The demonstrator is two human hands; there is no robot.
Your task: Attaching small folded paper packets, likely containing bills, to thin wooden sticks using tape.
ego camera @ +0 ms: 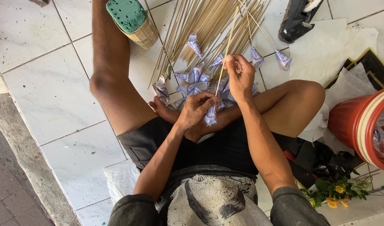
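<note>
White marble-tile floor point(53, 92) — bamboo sticks point(200, 25), red bucket point(355, 121) around

Bare white floor tiles point(45, 88) lay open toward the left edge, but the pile of thin sticks point(204, 25), the purple paper cones point(192, 79), the red bucket point(359, 125) and white paper sheets point(326, 50) blocked the rest.

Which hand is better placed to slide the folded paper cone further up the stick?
Probably the left hand: its fingers already pinch the paper cone at the stick's lower end. The right hand grips the stick higher up, steadying it.
</note>
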